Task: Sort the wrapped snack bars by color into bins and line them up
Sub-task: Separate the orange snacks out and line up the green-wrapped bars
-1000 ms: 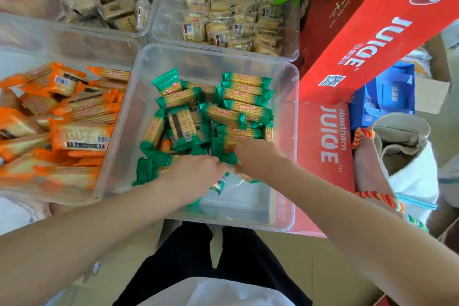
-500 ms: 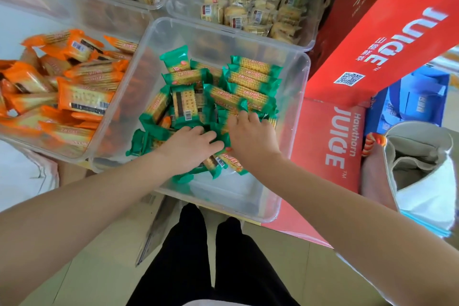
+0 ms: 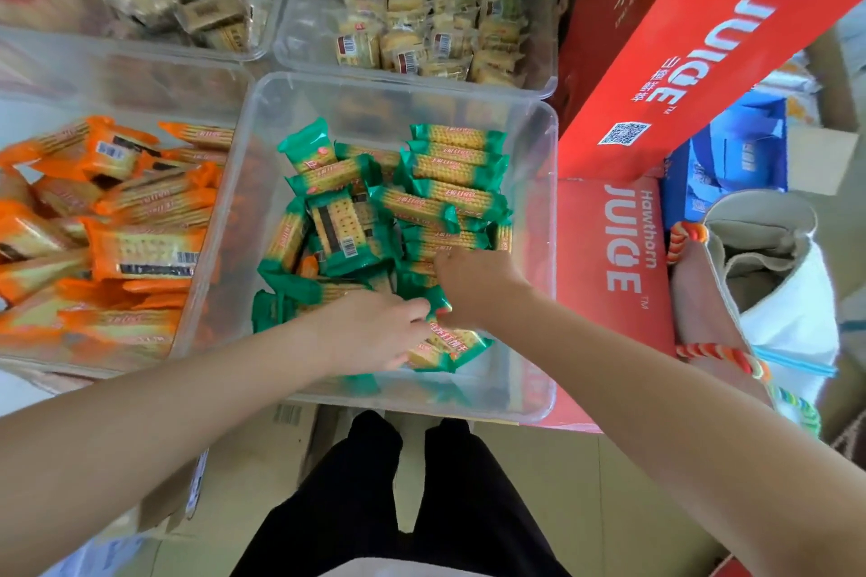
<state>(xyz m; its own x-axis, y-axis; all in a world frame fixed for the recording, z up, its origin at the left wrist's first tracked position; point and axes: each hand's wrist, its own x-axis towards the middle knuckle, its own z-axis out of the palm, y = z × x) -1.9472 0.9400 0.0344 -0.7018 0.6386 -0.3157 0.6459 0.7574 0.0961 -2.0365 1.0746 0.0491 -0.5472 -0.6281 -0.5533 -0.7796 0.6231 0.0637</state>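
A clear plastic bin (image 3: 539, 248) in front of me holds several green-wrapped snack bars (image 3: 450, 183); some lie lined up at its far right, others in a loose heap at the left. Both hands are inside this bin at its near side. My left hand (image 3: 370, 328) lies palm down on green bars, fingers curled over them. My right hand (image 3: 473, 286) pinches a green bar (image 3: 450, 342) next to the left hand's fingertips. To the left, another clear bin (image 3: 206, 276) holds several orange-wrapped bars (image 3: 140, 248).
Two clear bins at the back hold pale yellow-wrapped bars (image 3: 421, 28) and clear-wrapped bars (image 3: 197, 0). Red juice cartons (image 3: 703, 61) stand right of the green bin. A canvas bag (image 3: 768, 276) sits at the far right. My black-trousered legs (image 3: 398, 506) are below the bin.
Both hands stayed together at the near side of the green bin, shifting among the bars. A green bar now shows below my right hand. The camera view tilted slightly.
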